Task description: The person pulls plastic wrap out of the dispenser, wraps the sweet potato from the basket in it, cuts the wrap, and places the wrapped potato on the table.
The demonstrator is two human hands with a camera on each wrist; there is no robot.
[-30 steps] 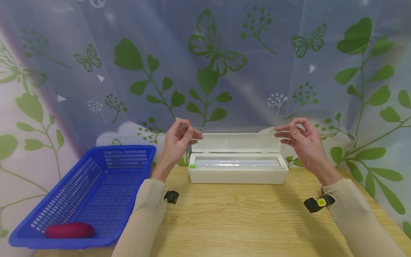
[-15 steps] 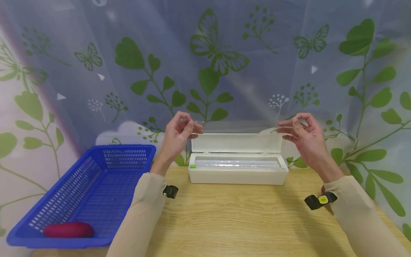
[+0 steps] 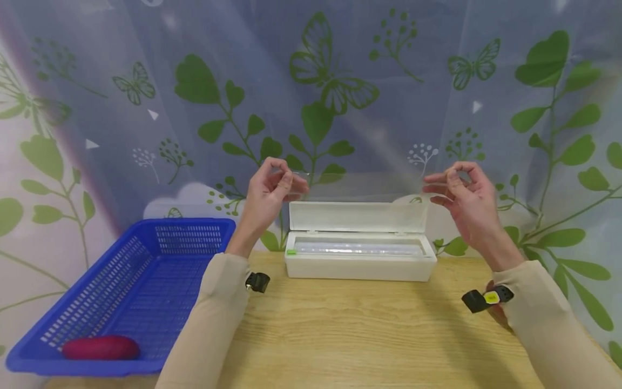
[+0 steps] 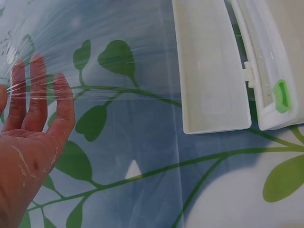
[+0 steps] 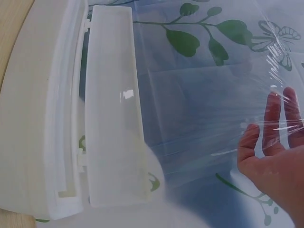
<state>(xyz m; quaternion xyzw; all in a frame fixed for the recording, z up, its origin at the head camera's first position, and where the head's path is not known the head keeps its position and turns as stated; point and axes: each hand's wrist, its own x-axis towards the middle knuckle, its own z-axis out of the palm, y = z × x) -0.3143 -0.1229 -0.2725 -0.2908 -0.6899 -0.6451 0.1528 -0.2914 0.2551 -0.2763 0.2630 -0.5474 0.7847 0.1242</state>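
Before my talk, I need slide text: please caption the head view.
Left hand and right hand hold clear film above an open white box; a blue basket stands left.

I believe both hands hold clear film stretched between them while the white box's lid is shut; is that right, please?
Not quite: the lid is open, hinged back from the white box, as the head view shows. The left hand and right hand do hold clear film between them.

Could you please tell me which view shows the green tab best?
The left wrist view: the green tab is largest there, its shape clear on the white box. The head view shows it small, at the box's left end; the right wrist view shows none of it.
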